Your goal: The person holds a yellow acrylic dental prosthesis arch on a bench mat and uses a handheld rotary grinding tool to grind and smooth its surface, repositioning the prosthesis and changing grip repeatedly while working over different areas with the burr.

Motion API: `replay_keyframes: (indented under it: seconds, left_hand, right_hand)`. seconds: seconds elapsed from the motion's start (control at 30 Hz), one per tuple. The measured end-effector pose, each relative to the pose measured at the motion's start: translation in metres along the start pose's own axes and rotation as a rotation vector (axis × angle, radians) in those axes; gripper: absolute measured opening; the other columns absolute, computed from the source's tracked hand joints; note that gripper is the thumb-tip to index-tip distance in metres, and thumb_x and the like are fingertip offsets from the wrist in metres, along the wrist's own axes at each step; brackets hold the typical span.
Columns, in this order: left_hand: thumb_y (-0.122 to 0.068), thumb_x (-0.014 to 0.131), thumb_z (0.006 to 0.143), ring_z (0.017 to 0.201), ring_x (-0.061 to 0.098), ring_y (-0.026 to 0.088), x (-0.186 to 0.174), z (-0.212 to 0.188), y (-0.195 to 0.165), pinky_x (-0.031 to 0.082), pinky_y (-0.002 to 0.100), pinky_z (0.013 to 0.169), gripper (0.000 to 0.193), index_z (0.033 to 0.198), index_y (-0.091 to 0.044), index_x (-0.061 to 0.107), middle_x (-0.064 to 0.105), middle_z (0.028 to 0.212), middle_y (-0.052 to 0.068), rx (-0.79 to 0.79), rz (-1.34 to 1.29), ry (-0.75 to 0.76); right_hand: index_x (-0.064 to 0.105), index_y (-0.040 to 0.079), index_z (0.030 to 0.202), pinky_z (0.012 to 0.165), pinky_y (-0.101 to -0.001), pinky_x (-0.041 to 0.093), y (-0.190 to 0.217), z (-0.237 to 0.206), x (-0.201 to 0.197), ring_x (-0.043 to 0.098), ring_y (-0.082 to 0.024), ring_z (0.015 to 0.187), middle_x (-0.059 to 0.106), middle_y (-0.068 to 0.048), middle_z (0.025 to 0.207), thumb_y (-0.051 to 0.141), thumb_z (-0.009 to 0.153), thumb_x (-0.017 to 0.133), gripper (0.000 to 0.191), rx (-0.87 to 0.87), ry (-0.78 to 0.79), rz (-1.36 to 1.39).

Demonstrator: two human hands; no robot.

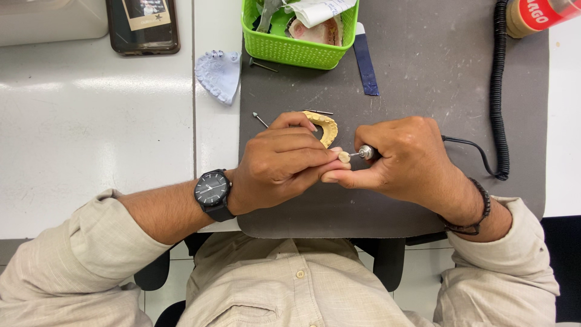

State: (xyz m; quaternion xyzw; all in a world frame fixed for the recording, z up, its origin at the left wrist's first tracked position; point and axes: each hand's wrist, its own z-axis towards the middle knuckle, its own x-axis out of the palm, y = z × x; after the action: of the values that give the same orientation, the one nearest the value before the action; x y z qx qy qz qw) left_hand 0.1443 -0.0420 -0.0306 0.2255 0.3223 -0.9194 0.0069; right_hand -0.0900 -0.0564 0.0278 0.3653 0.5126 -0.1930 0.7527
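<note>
My left hand grips a yellow dental cast, of which only the arched upper edge shows above my fingers. My right hand holds a rotary handpiece whose small rounded tip touches the cast near my left fingertips. A thin black cord runs from the handpiece to the right. Both hands hover over a dark grey mat. A black watch sits on my left wrist and a dark bracelet on my right.
A green basket with casts and paper stands at the mat's top. A pale blue dental cast lies left of it. Loose burs lie near my hands. A phone, a coiled black cable and a blue strip are nearby.
</note>
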Motion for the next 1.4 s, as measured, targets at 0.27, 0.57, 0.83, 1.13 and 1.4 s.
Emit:
replay_keyframes:
  seconds: [0.27, 0.57, 0.83, 1.13, 1.4]
  left_hand:
    - [-0.016, 0.085, 0.093, 0.094, 0.075, 0.018, 0.0, -0.0007, 0.0007, 0.056, 0.039, 0.1, 0.018, 0.107, -0.008, 0.077, 0.077, 0.101, 0.005, 0.01, 0.005, -0.006]
    - [-0.015, 0.085, 0.092, 0.093, 0.074, 0.018, -0.0013, -0.0004, 0.0003, 0.056, 0.039, 0.1, 0.018, 0.107, -0.008, 0.077, 0.077, 0.1, 0.005, 0.01, 0.003, -0.009]
    - [-0.015, 0.085, 0.092, 0.091, 0.074, 0.017, -0.0003, -0.0009, -0.0007, 0.056, 0.039, 0.1, 0.018, 0.106, -0.007, 0.077, 0.077, 0.098, 0.005, 0.012, -0.002, -0.02]
    - [-0.015, 0.085, 0.093, 0.091, 0.074, 0.017, 0.001, -0.0003, 0.0006, 0.056, 0.038, 0.099, 0.017, 0.106, -0.008, 0.077, 0.077, 0.099, 0.004, 0.016, 0.004, -0.015]
    - [-0.015, 0.085, 0.093, 0.092, 0.074, 0.018, -0.0013, 0.0005, -0.0008, 0.055, 0.038, 0.098, 0.017, 0.106, -0.008, 0.077, 0.077, 0.1, 0.004, 0.013, -0.001, -0.015]
  right_hand:
    - [0.062, 0.006, 0.059, 0.038, -0.0337, 0.039, -0.0018, -0.0017, 0.0037, 0.052, -0.017, 0.038, 0.053, -0.003, 0.045, 0.058, 0.07, 0.089, 0.059, 0.037, 0.056, 0.045]
    - [0.062, 0.006, 0.059, 0.038, -0.0343, 0.039, 0.0001, 0.0004, 0.0035, 0.052, -0.017, 0.037, 0.053, -0.003, 0.045, 0.056, 0.07, 0.089, 0.058, 0.023, 0.045, 0.073]
    - [0.063, 0.006, 0.063, 0.04, -0.0323, 0.04, 0.0006, 0.0008, 0.0031, 0.054, -0.017, 0.04, 0.054, -0.003, 0.048, 0.051, 0.072, 0.089, 0.053, 0.009, -0.013, 0.118]
    - [0.064, 0.008, 0.058, 0.035, -0.0321, 0.039, -0.0004, 0.0013, 0.0067, 0.053, -0.015, 0.035, 0.053, -0.002, 0.041, 0.052, 0.07, 0.091, 0.053, 0.039, 0.062, 0.124]
    - [0.062, 0.006, 0.059, 0.039, -0.0323, 0.039, -0.0017, 0.0005, 0.0055, 0.053, -0.015, 0.039, 0.053, -0.003, 0.045, 0.05, 0.073, 0.089, 0.053, -0.001, 0.015, 0.127]
